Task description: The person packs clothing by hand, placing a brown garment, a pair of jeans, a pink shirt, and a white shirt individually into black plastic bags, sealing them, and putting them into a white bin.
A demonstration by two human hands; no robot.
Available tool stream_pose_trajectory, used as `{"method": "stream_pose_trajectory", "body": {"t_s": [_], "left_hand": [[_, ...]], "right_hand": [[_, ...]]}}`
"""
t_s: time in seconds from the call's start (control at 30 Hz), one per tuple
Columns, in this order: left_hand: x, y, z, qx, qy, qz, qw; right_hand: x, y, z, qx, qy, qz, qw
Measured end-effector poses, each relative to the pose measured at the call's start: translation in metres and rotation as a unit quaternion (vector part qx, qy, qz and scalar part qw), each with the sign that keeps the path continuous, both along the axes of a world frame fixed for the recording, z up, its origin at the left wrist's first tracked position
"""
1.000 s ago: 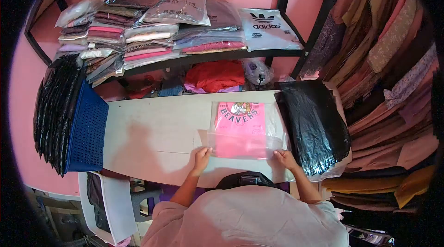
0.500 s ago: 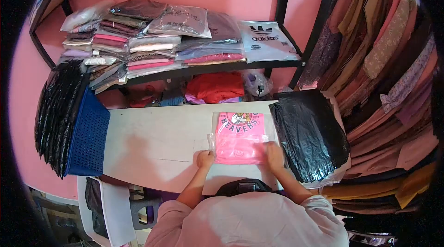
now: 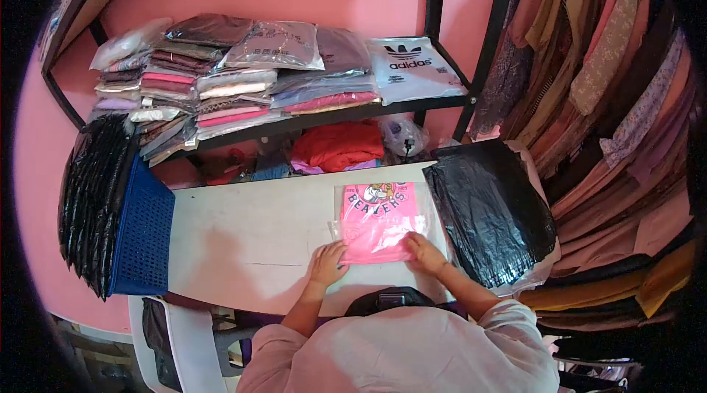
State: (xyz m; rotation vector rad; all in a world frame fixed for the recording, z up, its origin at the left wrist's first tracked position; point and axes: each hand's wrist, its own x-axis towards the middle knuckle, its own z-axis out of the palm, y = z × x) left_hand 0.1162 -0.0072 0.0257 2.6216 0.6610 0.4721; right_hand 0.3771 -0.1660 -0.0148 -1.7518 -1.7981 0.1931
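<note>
A pink folded garment with a "BEAVERS" print lies in a clear plastic bag on the white table. At the lower left corner of the bag rests my left hand, its fingers spread flat. My right hand is at the bag's lower right edge, with its fingers bent together over the plastic. Whether those fingers pinch the plastic is hard to make out.
Black plastic mailers lie to the right. A blue basket holds more black bags at left. A shelf bears packed clothes behind. Hanging garments line the right side.
My left hand has gone from closed at the bag's left edge to spread flat near its corner. My right hand has moved slightly left onto the bag. The view has shifted a little.
</note>
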Motion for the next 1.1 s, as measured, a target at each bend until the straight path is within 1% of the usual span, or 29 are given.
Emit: {"method": "stream_pose_trajectory", "body": {"t_s": [0.03,0.07,0.1,0.17,0.2,0.23,0.27,0.3,0.33,0.37,0.43,0.47,0.5,0.53,0.57,0.6,0.63,0.7,0.73,0.8,0.83,0.87,0.9,0.93,0.97,1.0,1.03,1.07,1.1], "left_hand": [[-0.003,0.005,-0.010,-0.016,-0.018,0.008,1.000],[-0.005,0.008,-0.012,-0.016,-0.018,0.009,1.000],[-0.004,0.013,-0.012,-0.033,-0.006,0.020,0.999],[-0.001,0.027,-0.017,-0.050,0.005,0.029,0.998],[0.001,0.038,-0.023,-0.008,-0.067,0.046,0.997],[0.003,0.047,-0.030,0.034,-0.138,0.063,0.988],[0.008,0.051,-0.019,0.033,-0.137,0.059,0.988],[0.015,0.053,0.006,-0.106,-0.180,0.103,0.972],[0.022,0.055,0.030,-0.243,-0.217,0.146,0.934],[0.033,0.055,0.052,-0.247,-0.213,0.143,0.934],[0.057,0.053,0.082,-0.179,-0.299,0.193,0.917],[0.064,0.053,0.081,-0.185,-0.297,0.189,0.918],[0.072,0.055,0.077,-0.168,-0.290,0.214,0.918],[0.080,0.057,0.070,-0.150,-0.284,0.238,0.917],[0.084,0.063,0.052,-0.153,-0.284,0.230,0.918],[0.083,0.070,0.020,-0.126,-0.232,0.250,0.932],[0.080,0.073,-0.009,-0.097,-0.178,0.269,0.941],[0.070,0.067,-0.052,-0.194,-0.062,0.323,0.924],[0.067,0.057,-0.041,-0.193,-0.063,0.317,0.926],[0.056,0.028,-0.001,-0.328,-0.098,0.222,0.913],[0.052,0.027,-0.007,-0.330,-0.095,0.222,0.912],[0.047,0.026,-0.015,-0.381,-0.118,0.211,0.892],[0.043,0.023,-0.023,-0.432,-0.140,0.200,0.868],[0.041,0.020,-0.031,-0.436,-0.137,0.205,0.866],[0.040,0.018,-0.040,-0.355,-0.135,0.211,0.901],[0.040,0.016,-0.045,-0.270,-0.131,0.216,0.929],[0.039,0.015,-0.048,-0.272,-0.132,0.220,0.927],[0.041,0.014,-0.050,-0.207,-0.147,0.210,0.944],[0.042,0.014,-0.052,-0.141,-0.162,0.199,0.956]], "right_hand": [[0.003,-0.005,0.010,0.012,0.004,-0.009,1.000],[0.004,-0.010,0.036,0.023,-0.008,-0.026,0.999],[0.011,-0.011,0.040,0.023,-0.008,-0.025,0.999],[0.026,-0.017,0.044,-0.081,0.099,-0.093,0.987],[0.033,-0.012,0.043,-0.159,0.248,-0.187,0.937],[0.040,-0.010,0.042,-0.159,0.248,-0.190,0.937],[0.046,-0.005,0.055,-0.044,0.340,-0.147,0.928],[0.052,-0.001,0.071,0.072,0.424,-0.101,0.897],[0.050,0.002,0.103,0.098,0.448,-0.114,0.881],[0.046,0.008,0.131,0.124,0.471,-0.128,0.864],[0.055,0.020,0.146,0.171,0.314,-0.194,0.914],[0.053,0.029,0.149,0.187,0.305,-0.235,0.904],[0.051,0.038,0.147,0.203,0.295,-0.275,0.892],[0.058,0.052,0.128,0.280,0.206,-0.273,0.897],[0.057,0.055,0.122,0.182,0.198,-0.333,0.904],[0.066,0.062,0.088,0.114,0.168,-0.376,0.904],[0.066,0.063,0.063,0.074,0.129,-0.388,0.910],[0.065,0.056,0.026,-0.020,0.094,-0.397,0.913],[0.062,0.046,0.026,-0.017,0.094,-0.402,0.911],[0.065,0.021,0.032,0.076,0.023,-0.336,0.939],[0.076,0.006,0.028,0.043,0.062,-0.332,0.940],[0.079,-0.012,0.043,0.041,0.096,-0.346,0.932],[0.084,-0.030,0.048,0.036,0.088,-0.398,0.912],[0.087,-0.045,0.058,0.066,0.061,-0.429,0.899],[0.096,-0.060,0.045,0.058,0.070,-0.451,0.888],[0.100,-0.073,0.044,0.006,0.100,-0.436,0.894],[0.100,-0.082,0.041,-0.046,0.128,-0.419,0.898],[0.093,-0.086,0.045,-0.049,0.126,-0.416,0.899],[0.080,-0.088,0.055,-0.058,0.060,-0.391,0.916]]}}
